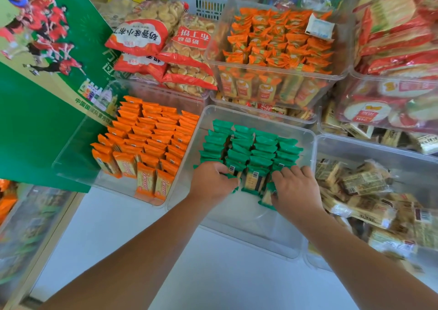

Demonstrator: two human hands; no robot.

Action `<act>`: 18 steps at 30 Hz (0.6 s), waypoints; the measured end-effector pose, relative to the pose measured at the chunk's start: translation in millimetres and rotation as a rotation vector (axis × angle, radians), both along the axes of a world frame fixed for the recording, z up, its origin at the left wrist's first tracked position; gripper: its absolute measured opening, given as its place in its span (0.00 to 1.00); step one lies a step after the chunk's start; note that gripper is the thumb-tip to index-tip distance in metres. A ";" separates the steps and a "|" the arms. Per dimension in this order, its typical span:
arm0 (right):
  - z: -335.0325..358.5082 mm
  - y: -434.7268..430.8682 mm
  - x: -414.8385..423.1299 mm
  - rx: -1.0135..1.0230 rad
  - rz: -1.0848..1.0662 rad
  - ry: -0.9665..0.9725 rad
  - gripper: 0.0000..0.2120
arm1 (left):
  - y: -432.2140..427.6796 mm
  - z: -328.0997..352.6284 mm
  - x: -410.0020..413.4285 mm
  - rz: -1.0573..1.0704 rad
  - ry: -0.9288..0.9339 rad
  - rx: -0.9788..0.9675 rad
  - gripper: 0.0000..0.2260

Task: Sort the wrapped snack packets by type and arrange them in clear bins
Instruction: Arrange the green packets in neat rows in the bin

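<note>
Head view: with left hand [212,180] gripping green packets [249,149] at front-left of middle clear bin [237,229] and right hand [296,192] pinching packets at its front-right, press rows rearward evenly, holding wrappers upright, flush.

the left hand [212,181] covers the nearest green packets [246,148] at the 6 o'clock end of their rows, its fingertips buried among them. the right hand [295,189] hides its thumb behind one packet. at 8 o'clock a clear bin [47,205] is blurred and cut by the left edge. at 4 o'clock the pale packets [369,198] smear out of focus, their print unreadable.
</note>
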State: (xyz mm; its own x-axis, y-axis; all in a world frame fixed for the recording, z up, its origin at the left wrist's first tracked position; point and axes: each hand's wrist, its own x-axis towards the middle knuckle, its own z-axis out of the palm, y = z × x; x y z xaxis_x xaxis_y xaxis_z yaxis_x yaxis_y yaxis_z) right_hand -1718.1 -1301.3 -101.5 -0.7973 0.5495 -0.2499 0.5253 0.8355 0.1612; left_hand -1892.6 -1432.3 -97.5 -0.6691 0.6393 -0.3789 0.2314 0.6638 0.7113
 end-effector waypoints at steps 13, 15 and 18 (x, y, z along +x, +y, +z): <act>-11.0 0.1 2.5 0.050 0.002 0.097 0.13 | 12.7 -16.3 -22.3 -0.697 0.651 -0.106 0.15; -11.0 -0.8 2.4 0.038 -0.003 0.112 0.14 | 10.3 -18.2 -23.8 -0.632 0.653 -0.103 0.18; -3.5 -2.0 4.1 0.011 -0.012 0.196 0.15 | 8.5 -14.2 -20.9 -0.530 0.627 -0.069 0.17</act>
